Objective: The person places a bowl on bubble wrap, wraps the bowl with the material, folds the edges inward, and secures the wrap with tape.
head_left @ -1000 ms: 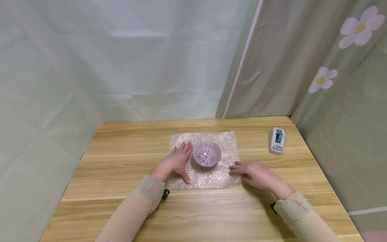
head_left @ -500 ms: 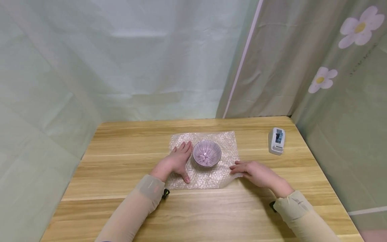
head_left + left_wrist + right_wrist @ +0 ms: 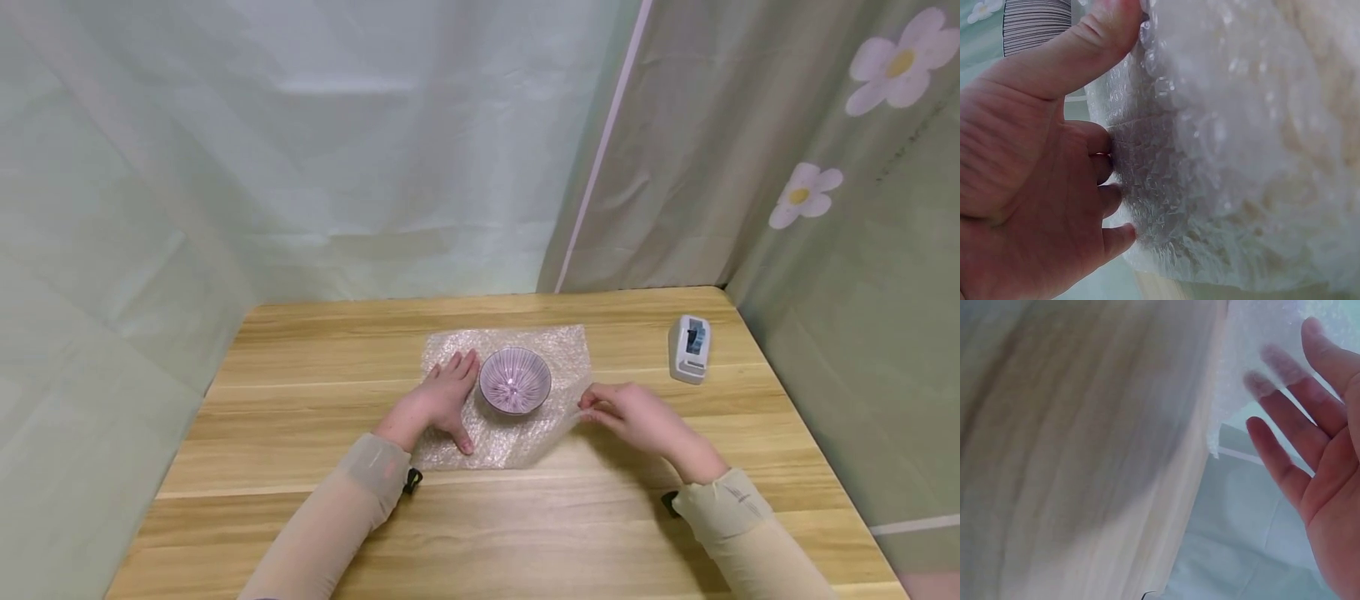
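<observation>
A small bowl [image 3: 514, 381] with purple-and-white stripes stands upright on a sheet of bubble wrap [image 3: 495, 446] in the head view. My left hand [image 3: 447, 404] rests on the wrap just left of the bowl, fingers spread and thumb toward me. In the left wrist view the fingertips of the left hand [image 3: 1041, 169] press onto the bubbled sheet, and the striped bowl [image 3: 1036, 25] shows behind the thumb. At the sheet's near right corner my right hand [image 3: 637, 421] pinches the wrap and holds it raised. The right wrist view shows the film [image 3: 1254, 356] between thumb and fingers.
A white tape dispenser [image 3: 689, 348] with a blue roll stands at the back right of the wooden table [image 3: 315, 400]. Pale green curtains [image 3: 360, 150] hang close behind the table and along both sides.
My right hand has curled its fingers onto the wrap's near right corner and lifted it, folding that edge up and toward the bowl. The left hand and the bowl stay in place.
</observation>
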Demonstrator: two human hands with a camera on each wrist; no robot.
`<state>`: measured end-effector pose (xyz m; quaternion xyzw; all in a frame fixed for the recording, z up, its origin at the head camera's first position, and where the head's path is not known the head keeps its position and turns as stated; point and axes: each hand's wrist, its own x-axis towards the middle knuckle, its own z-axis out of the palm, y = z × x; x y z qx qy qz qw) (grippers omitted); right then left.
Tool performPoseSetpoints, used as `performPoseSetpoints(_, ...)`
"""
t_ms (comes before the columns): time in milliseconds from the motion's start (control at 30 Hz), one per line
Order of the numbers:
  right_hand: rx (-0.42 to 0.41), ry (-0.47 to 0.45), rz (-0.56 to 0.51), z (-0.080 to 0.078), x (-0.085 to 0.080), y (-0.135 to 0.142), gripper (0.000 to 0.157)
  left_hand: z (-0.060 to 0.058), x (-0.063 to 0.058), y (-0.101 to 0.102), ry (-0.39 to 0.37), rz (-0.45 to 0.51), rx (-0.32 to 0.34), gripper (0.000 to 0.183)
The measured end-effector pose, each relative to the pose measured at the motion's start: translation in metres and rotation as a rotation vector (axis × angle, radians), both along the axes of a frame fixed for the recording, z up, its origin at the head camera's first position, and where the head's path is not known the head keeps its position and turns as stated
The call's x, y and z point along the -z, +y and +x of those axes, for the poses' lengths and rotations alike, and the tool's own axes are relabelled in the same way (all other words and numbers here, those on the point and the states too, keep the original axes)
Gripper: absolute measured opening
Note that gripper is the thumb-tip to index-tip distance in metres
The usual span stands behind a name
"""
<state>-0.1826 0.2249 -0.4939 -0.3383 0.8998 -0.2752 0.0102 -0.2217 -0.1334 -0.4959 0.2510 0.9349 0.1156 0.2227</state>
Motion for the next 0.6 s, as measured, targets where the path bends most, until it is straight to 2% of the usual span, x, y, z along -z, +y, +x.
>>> performPoseSetpoints(333, -0.021, 0.058, -0.113, 0.0003, -0.0073, 0.0011, 0.012, 0.0011, -0.0046, 0.0013, -0.003, -0.016, 0.001, 0.158)
performPoseSetpoints(600, -0.031, 0.170, -0.157, -0.0025, -0.0099, -0.0031, 0.012, 0.0015, -0.0046, 0.0011, -0.010, -0.003, -0.006, 0.158)
